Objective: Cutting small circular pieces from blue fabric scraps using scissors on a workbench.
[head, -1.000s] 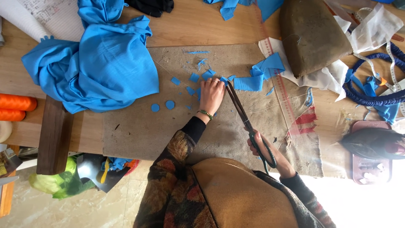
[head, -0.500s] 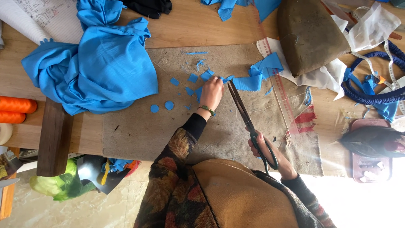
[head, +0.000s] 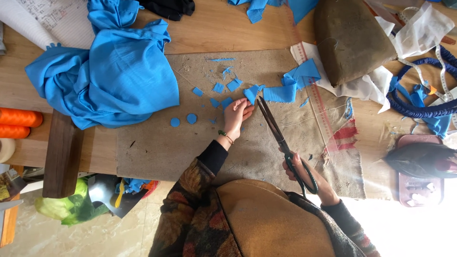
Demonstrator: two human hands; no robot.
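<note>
Right hand (head: 309, 176) partly hidden: fingers pass through the scissor handles, and glare at lower right washes out the wrist and sleeve. It is clamped on the handles of one pair of long dark scissors (head: 281, 140), blades close together, tips pointing up at the cloth. Left hand (head: 236, 115) lies flat on the brown felt mat (head: 157, 147), fingers pinning a small blue fabric piece (head: 251, 93); whether it pinches or only presses cannot be told. The piece sits just beside the blade tips, near a crumpled blue strip (head: 293, 85).

Count: two blue fabric discs (head: 183, 120) left of the hand; about six small squarish scraps (head: 226, 88) above it, finer slivers too small to count. One large blue garment (head: 109, 71) heaped at upper left, cut off by the top edge. Two orange thread spools (head: 19, 123), cut off at left.

Against the earlier frames: hands and scissors hold nearly the same position; scraps unmoved.
</note>
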